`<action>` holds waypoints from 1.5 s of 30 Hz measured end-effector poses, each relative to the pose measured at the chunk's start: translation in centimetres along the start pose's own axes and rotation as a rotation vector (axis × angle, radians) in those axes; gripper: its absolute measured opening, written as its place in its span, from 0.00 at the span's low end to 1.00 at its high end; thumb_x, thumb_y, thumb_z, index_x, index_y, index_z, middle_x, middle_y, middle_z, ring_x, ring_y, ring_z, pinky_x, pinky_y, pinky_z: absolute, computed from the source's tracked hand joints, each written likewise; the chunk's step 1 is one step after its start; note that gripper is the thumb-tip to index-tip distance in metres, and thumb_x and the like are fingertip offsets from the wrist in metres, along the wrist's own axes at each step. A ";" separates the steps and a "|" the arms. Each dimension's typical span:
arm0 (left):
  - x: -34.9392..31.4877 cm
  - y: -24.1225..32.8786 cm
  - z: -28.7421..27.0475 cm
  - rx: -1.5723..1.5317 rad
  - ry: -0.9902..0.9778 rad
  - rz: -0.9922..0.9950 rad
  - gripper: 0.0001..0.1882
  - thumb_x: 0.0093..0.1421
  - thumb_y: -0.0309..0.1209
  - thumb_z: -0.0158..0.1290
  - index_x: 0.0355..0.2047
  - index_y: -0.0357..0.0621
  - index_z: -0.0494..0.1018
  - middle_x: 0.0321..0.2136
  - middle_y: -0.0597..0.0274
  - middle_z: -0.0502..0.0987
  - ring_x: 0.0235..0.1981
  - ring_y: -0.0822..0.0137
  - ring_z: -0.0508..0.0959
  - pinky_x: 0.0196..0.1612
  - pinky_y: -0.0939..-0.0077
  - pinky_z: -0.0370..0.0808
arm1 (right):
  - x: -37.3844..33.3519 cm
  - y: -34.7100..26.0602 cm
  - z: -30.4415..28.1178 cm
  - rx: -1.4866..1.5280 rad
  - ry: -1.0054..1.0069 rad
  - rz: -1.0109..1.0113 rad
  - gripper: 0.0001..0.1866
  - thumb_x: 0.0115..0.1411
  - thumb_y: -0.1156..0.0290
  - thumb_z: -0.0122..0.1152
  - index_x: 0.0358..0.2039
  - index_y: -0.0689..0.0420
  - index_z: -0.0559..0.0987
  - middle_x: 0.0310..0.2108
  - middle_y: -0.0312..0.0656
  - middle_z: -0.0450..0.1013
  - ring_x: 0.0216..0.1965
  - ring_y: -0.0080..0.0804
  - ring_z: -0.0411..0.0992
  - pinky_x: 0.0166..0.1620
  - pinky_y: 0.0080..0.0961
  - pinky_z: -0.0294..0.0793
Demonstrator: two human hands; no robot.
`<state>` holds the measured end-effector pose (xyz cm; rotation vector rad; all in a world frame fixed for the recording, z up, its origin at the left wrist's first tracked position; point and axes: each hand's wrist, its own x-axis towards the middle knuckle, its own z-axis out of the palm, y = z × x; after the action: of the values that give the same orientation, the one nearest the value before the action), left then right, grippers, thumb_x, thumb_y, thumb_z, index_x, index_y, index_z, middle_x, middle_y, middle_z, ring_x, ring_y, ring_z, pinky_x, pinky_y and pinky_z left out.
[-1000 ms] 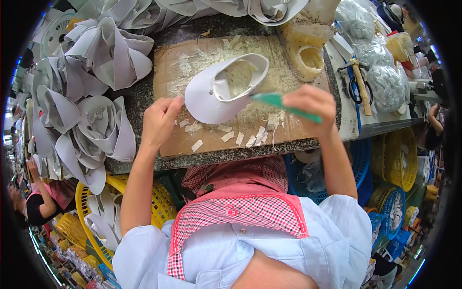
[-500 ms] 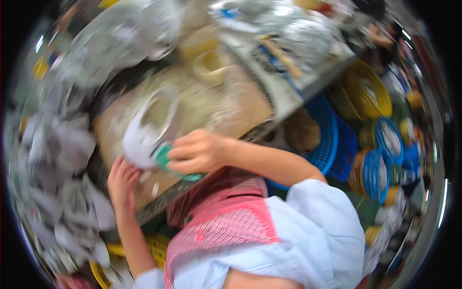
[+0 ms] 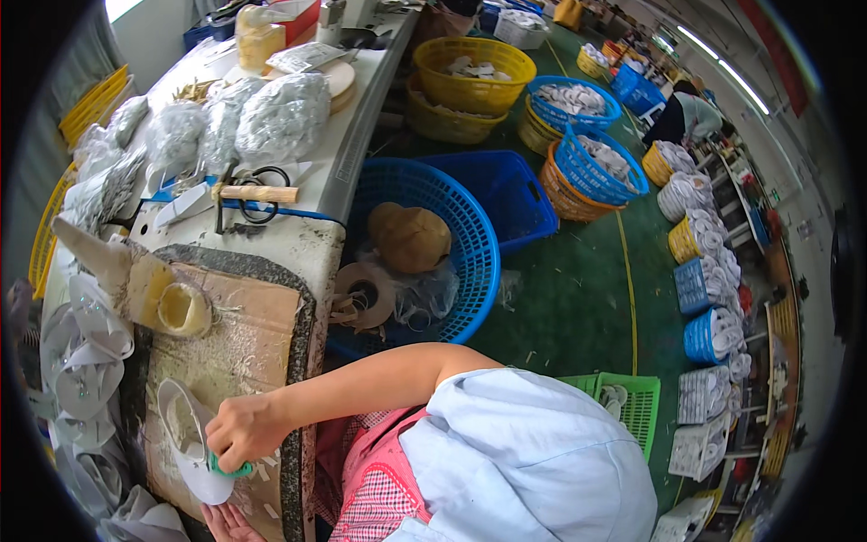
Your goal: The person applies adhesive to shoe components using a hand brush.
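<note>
A white shoe upper (image 3: 194, 465) lies on the worn brown board (image 3: 244, 334) at the table's near edge. Over its side, my right hand (image 3: 244, 429) is closed on a small green tool (image 3: 233, 467); most of the tool is hidden under my fingers, so its exact kind is unclear. My left hand (image 3: 230, 524), partly cut off by the lower edge, lies just below the upper's rounded end. Its fingers are stretched out, with nothing seen in them. Farther up the board stands a crusted pale yellow pot (image 3: 184, 309).
Stacked white uppers (image 3: 95, 361) line the table's left side. Beyond the board lie a wooden-handled hammer (image 3: 257, 193), black scissors (image 3: 262, 210) and plastic-wrapped bundles (image 3: 284, 117). On the floor to the right stand a blue basket (image 3: 483, 244), a yellow basket (image 3: 474, 77) and a green crate (image 3: 639, 411).
The view has swung right, so the board and both hands now sit farther left and lower. My left hand's fingers have come off the upper's end. My right hand still holds the green tool.
</note>
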<state>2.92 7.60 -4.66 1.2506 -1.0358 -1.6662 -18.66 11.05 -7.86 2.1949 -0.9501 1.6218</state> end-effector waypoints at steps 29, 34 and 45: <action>5.5 -1.1 3.6 -0.343 -0.094 0.049 0.13 0.53 0.30 0.41 0.39 0.40 0.65 0.33 0.65 0.70 0.35 0.72 0.70 0.40 0.75 0.67 | 3.7 8.0 -10.8 0.043 -0.039 0.594 0.04 0.46 0.81 0.57 0.26 0.64 0.75 0.23 0.40 0.72 0.25 0.25 0.68 0.28 0.19 0.66; 5.0 0.0 2.8 -0.438 -0.030 0.072 0.08 0.54 0.24 0.39 0.34 0.38 0.65 0.28 0.64 0.71 0.28 0.75 0.72 0.34 0.81 0.71 | 3.6 7.6 -7.5 0.651 0.043 0.799 0.05 0.47 0.79 0.58 0.25 0.66 0.75 0.24 0.40 0.71 0.24 0.21 0.66 0.27 0.14 0.63; 6.6 0.1 3.2 -0.422 -0.040 0.065 0.08 0.56 0.24 0.38 0.34 0.36 0.64 0.29 0.62 0.71 0.28 0.76 0.72 0.35 0.83 0.72 | 5.7 4.4 -3.2 0.142 -0.369 0.433 0.04 0.44 0.78 0.59 0.23 0.62 0.75 0.20 0.42 0.70 0.18 0.30 0.67 0.22 0.20 0.65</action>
<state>-1.52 1.96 -6.14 0.9007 -0.6897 -1.7501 -22.97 7.48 -2.27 2.5782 -1.5463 1.5086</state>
